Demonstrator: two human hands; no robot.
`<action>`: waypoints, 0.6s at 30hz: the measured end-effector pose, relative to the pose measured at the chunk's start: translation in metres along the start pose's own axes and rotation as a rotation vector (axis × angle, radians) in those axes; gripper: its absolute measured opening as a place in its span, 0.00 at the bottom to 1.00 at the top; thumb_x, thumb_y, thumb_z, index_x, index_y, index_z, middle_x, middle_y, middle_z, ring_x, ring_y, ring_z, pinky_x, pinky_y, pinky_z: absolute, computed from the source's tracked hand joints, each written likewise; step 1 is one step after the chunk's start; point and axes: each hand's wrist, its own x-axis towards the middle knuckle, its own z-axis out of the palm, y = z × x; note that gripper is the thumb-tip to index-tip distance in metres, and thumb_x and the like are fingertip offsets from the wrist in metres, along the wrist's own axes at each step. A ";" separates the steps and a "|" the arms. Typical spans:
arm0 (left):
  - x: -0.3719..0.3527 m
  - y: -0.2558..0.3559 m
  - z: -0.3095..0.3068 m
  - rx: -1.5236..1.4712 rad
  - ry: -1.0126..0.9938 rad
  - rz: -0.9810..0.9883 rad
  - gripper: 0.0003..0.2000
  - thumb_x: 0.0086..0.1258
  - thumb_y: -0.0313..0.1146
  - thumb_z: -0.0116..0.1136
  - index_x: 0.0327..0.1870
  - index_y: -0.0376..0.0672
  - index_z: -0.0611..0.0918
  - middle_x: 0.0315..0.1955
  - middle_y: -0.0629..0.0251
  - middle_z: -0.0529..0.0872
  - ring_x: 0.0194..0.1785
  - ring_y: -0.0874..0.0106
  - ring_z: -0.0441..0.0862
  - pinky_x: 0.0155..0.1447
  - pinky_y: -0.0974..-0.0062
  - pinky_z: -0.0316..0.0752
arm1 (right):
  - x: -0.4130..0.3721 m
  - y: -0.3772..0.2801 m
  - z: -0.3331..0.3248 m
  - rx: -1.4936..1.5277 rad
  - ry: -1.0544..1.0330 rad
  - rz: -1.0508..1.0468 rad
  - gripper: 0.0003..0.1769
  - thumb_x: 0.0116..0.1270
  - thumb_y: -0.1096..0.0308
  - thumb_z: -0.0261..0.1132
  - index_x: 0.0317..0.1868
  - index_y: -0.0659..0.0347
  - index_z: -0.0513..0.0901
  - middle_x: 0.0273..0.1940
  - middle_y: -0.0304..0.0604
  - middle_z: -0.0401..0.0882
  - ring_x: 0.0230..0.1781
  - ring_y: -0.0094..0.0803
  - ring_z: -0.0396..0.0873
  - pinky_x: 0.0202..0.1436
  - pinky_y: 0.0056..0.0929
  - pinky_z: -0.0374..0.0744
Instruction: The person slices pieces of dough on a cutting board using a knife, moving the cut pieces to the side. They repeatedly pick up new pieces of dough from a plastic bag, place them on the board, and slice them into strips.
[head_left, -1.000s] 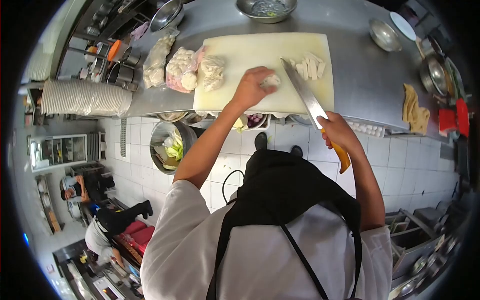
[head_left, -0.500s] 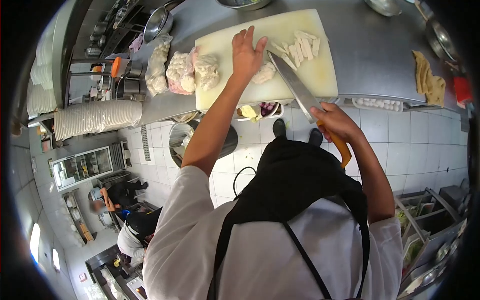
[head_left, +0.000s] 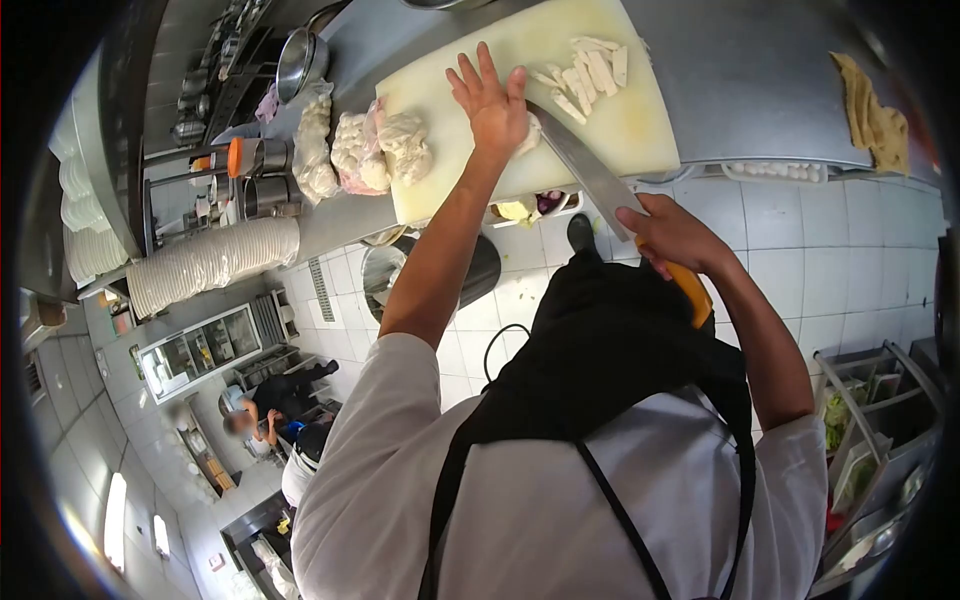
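Note:
My left hand (head_left: 497,112) is over the cutting board (head_left: 455,190) with its fingers spread, holding nothing. Beneath and beside its palm lies a pale, rounded piece of food (head_left: 531,137), mostly hidden by the hand. My right hand (head_left: 682,236) grips a large knife (head_left: 588,172) by its yellow-orange handle. The blade points up and left, its tip close to the pale piece and my left hand. Pale cut strips (head_left: 597,72) lie in a group at the board's upper right. A whitish lumpy mass (head_left: 405,150) sits on the left edge.
Bagged pale lumps (head_left: 314,150) and another bag (head_left: 357,152) stand left of the board. A yellow cloth (head_left: 870,115) hangs at the counter's right edge. Below are a bin (head_left: 480,272) and a tray of white round items (head_left: 775,172). Other people (head_left: 265,405) are at lower left.
My left hand has shifted over the pale piece, its fingers spread wider, covering much of it. The knife tip has come nearer that hand. The whole view has shifted slightly.

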 end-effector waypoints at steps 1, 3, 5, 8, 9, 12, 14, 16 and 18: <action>-0.001 0.000 -0.001 0.002 -0.007 -0.013 0.38 0.82 0.59 0.44 0.84 0.44 0.54 0.80 0.30 0.46 0.82 0.28 0.34 0.80 0.30 0.38 | 0.004 0.002 0.001 0.007 -0.005 -0.011 0.19 0.84 0.55 0.53 0.50 0.66 0.75 0.20 0.35 0.68 0.12 0.22 0.68 0.15 0.28 0.73; 0.000 0.002 -0.002 0.001 -0.022 -0.035 0.39 0.83 0.61 0.42 0.85 0.44 0.52 0.81 0.31 0.43 0.83 0.29 0.31 0.80 0.29 0.36 | 0.004 0.004 0.001 0.007 -0.018 -0.011 0.19 0.84 0.55 0.53 0.50 0.66 0.75 0.20 0.35 0.68 0.12 0.22 0.68 0.15 0.27 0.73; -0.001 0.002 -0.002 -0.005 -0.046 -0.063 0.39 0.83 0.61 0.41 0.85 0.45 0.51 0.82 0.32 0.41 0.83 0.30 0.31 0.80 0.30 0.36 | -0.003 0.005 -0.001 -0.005 -0.031 0.011 0.19 0.84 0.55 0.53 0.49 0.66 0.74 0.21 0.35 0.68 0.12 0.22 0.68 0.15 0.27 0.73; 0.001 0.004 -0.001 -0.011 -0.058 -0.089 0.39 0.83 0.61 0.40 0.85 0.46 0.51 0.82 0.33 0.40 0.83 0.31 0.30 0.81 0.30 0.34 | 0.001 0.006 -0.001 -0.013 -0.054 -0.042 0.19 0.84 0.55 0.54 0.49 0.67 0.74 0.21 0.35 0.68 0.12 0.22 0.68 0.15 0.27 0.73; 0.001 0.005 -0.003 -0.011 -0.056 -0.094 0.39 0.83 0.61 0.40 0.85 0.46 0.51 0.82 0.33 0.40 0.83 0.31 0.29 0.81 0.31 0.34 | 0.006 0.003 0.003 -0.008 -0.048 -0.036 0.19 0.84 0.55 0.54 0.49 0.67 0.73 0.21 0.35 0.68 0.12 0.22 0.68 0.15 0.27 0.73; 0.002 0.004 -0.003 -0.013 -0.054 -0.131 0.38 0.83 0.60 0.39 0.85 0.46 0.50 0.82 0.34 0.39 0.83 0.32 0.28 0.81 0.31 0.32 | 0.013 0.001 0.011 0.007 -0.033 -0.021 0.19 0.83 0.55 0.54 0.48 0.67 0.74 0.21 0.35 0.68 0.12 0.23 0.69 0.15 0.28 0.74; 0.002 0.003 -0.002 -0.023 -0.041 -0.113 0.38 0.83 0.61 0.39 0.85 0.46 0.50 0.82 0.34 0.39 0.83 0.32 0.28 0.81 0.31 0.31 | 0.008 0.005 0.009 0.013 -0.044 -0.018 0.19 0.83 0.55 0.54 0.49 0.68 0.74 0.23 0.37 0.70 0.12 0.24 0.69 0.15 0.29 0.74; 0.000 0.003 -0.002 -0.036 -0.043 -0.106 0.38 0.83 0.60 0.38 0.85 0.46 0.50 0.83 0.35 0.38 0.83 0.33 0.27 0.81 0.31 0.30 | 0.000 0.000 0.005 -0.035 -0.063 0.006 0.19 0.83 0.54 0.54 0.48 0.67 0.73 0.22 0.35 0.68 0.12 0.23 0.69 0.15 0.28 0.74; -0.001 0.005 -0.003 -0.060 -0.044 -0.109 0.38 0.84 0.60 0.38 0.85 0.46 0.51 0.83 0.35 0.37 0.84 0.33 0.27 0.81 0.32 0.29 | 0.004 -0.001 0.007 -0.048 -0.082 -0.004 0.19 0.83 0.54 0.54 0.48 0.66 0.72 0.21 0.34 0.67 0.12 0.22 0.68 0.16 0.27 0.74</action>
